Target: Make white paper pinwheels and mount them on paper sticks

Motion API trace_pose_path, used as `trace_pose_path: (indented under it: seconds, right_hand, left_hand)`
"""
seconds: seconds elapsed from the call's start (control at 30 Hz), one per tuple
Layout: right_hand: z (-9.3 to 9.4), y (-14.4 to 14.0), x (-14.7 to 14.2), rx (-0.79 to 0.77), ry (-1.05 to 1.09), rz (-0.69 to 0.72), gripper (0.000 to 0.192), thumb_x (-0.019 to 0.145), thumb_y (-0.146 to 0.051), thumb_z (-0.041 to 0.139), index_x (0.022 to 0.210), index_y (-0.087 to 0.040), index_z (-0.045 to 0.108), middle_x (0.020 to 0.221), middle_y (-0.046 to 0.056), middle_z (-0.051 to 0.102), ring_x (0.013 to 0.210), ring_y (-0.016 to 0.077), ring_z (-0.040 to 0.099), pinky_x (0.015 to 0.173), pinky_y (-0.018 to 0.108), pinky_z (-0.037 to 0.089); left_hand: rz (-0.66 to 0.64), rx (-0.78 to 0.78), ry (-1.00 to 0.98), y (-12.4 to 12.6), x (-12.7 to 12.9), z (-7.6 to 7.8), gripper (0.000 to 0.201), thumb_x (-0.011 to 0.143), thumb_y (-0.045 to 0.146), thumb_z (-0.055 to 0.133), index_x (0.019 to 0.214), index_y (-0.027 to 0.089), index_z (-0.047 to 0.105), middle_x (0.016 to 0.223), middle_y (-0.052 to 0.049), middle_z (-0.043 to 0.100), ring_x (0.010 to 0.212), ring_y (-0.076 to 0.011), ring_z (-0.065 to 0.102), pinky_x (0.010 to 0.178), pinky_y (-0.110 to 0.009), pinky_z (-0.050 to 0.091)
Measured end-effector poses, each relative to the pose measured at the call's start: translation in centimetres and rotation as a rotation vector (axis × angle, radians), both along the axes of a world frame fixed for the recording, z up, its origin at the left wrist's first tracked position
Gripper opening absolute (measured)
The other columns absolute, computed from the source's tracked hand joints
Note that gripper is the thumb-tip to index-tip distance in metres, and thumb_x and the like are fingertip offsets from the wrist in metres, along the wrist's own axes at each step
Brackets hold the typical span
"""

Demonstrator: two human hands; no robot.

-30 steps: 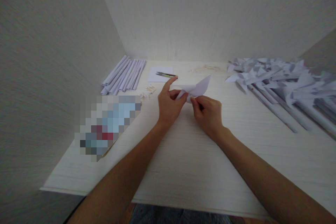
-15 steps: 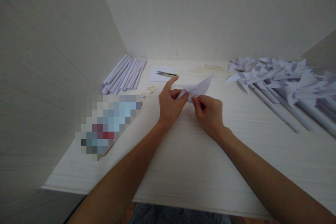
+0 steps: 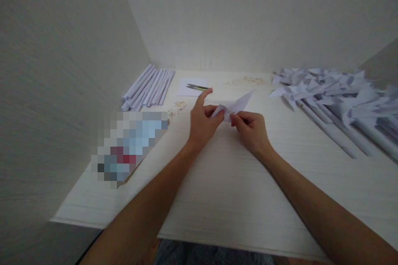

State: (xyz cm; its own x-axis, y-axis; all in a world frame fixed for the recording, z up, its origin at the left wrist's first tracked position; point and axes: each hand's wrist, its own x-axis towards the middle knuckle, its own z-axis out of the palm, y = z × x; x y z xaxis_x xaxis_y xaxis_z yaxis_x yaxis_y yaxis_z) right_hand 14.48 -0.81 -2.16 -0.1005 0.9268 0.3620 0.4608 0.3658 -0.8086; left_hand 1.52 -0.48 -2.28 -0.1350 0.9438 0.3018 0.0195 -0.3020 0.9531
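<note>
The folded paper piece is white with a faint lilac cast. The pale cream bench shows a fine wood-grain pattern. The rolled paper tubes are white, and so is the heap of paper pinwheels. The small snips have dark blades and yellow-green handles, lying on a white paper sheet.

place: small craft workstation, looks like a home or piecework paper-assembly nook
enclosure: pale wood-grain desk boxed in by matching panels left and back
stock: rolled paper tubes lined up side by side at the back left
output: heap of finished paper pinwheels on sticks along the right
tools: snips lying on a sheet of white paper
scraps: small offcuts scattered near the tubes
</note>
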Motion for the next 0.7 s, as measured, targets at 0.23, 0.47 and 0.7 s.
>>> trace_pose_path:
  seconds: [0.23, 0.47, 0.7]
  right_hand:
    - [0.14, -0.06, 0.11, -0.034, 0.015, 0.018, 0.03, 0.072, -0.029, 0.047, 0.045, -0.017, 0.048, 0.039, -0.005, 0.034, 0.041, 0.0076, 0.03, 0.043, 0.024, 0.022]
    - [0.16, -0.04, 0.07, -0.048, 0.008, 0.026, 0.031, 0.073, -0.03, 0.047, 0.045, -0.017, 0.048, 0.039, -0.005, 0.035, 0.041, 0.0076, 0.031, 0.044, 0.024, 0.023]
    - [0.37, 0.04, -0.05, -0.069, -0.043, 0.032, 0.032, 0.075, -0.03, 0.044, 0.046, -0.017, 0.047, 0.038, -0.004, 0.035, 0.039, 0.0079, 0.031, 0.043, 0.024, 0.022]
  left_hand:
    - [-0.003, -0.027, -0.014, 0.07, 0.04, 0.11, 0.062, 0.062, 0.014, 0.06, 0.12, 0.018, 0.038, 0.058, 0.007, 0.061, 0.048, -0.0065, 0.053, 0.05, -0.018, 0.041]
    - [0.007, -0.022, -0.019, 0.15, 0.04, -0.01, 0.059, 0.062, 0.012, 0.06, 0.116, 0.019, 0.038, 0.058, 0.006, 0.06, 0.049, -0.0081, 0.055, 0.051, -0.02, 0.043]
    - [0.034, -0.024, -0.004, 0.11, 0.04, -0.03, 0.059, 0.061, 0.012, 0.061, 0.115, 0.019, 0.04, 0.057, 0.007, 0.061, 0.05, -0.008, 0.056, 0.052, -0.019, 0.044]
